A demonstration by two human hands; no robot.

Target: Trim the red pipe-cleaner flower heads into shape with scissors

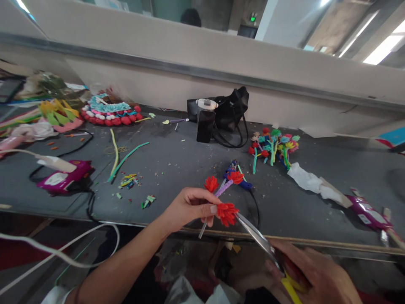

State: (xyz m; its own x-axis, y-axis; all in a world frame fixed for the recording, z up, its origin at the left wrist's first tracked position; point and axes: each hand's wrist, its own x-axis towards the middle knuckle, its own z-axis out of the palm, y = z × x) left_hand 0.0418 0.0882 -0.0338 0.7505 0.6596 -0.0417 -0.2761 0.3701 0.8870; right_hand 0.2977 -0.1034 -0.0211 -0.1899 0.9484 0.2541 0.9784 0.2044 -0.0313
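Right hand [311, 272] is wrapping its grip around the scissors [257, 238], yellow-and-red handles, lower right of frame; blades are pointing up-left, tips meeting the lowest red flower [226, 214] just below frame center. Left hand [191, 207] is clamping its grip, thumb and fingers together, on the flower stems right beside that flower; two more red flowers [235, 177] are showing just above, one on a purple stem [224, 187]. Behind, a dark-blue tool [245, 185] with black cord is lying on the counter [177, 162]. Small clippings [148, 201] are lying left of center; magenta devices are sitting at left [65, 175] and right [368, 212]. Yellow [114, 154] and green [128, 160] fuzzy strips are lying left of center. Farther back, a multicolored flower bunch [275, 145] is lying right of center, a black cup with white lid [205, 124] is standing before a black bag [232, 110] at upper center, and a red-white-blue beaded ring [109, 112] is resting upper left.
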